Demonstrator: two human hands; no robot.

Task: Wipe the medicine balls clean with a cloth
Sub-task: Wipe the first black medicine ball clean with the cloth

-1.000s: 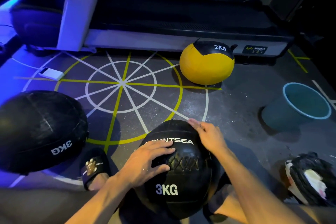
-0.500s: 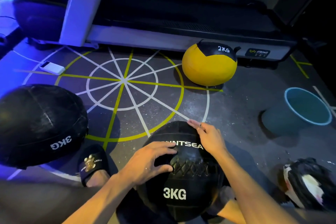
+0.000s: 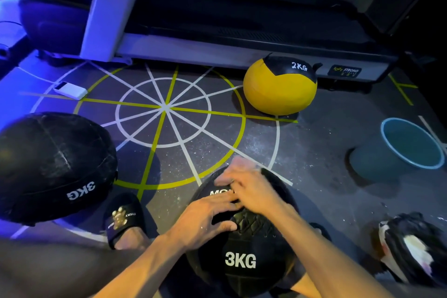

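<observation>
While I crouch over the near black 3KG ball (image 3: pixel 242 244), left hand (image 3: pixel 205 220) spread flat on top, right hand (image 3: pixel 251 191) beside it, fingers blurred, grip unclear.

Dim room — blue-violet glow spills from the left, corners fall to black; wide-angle bending at the edges, right hand (image 3: pixel 251 191) motion-blurred at its fingertips.

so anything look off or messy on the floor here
Yes: white powdery specks are scattered over the dark floor between the yellow 2KG ball and the near 3KG ball. The other 3KG ball shows pale scuffed streaks on top. A white device lies loose on the floor markings.
</observation>
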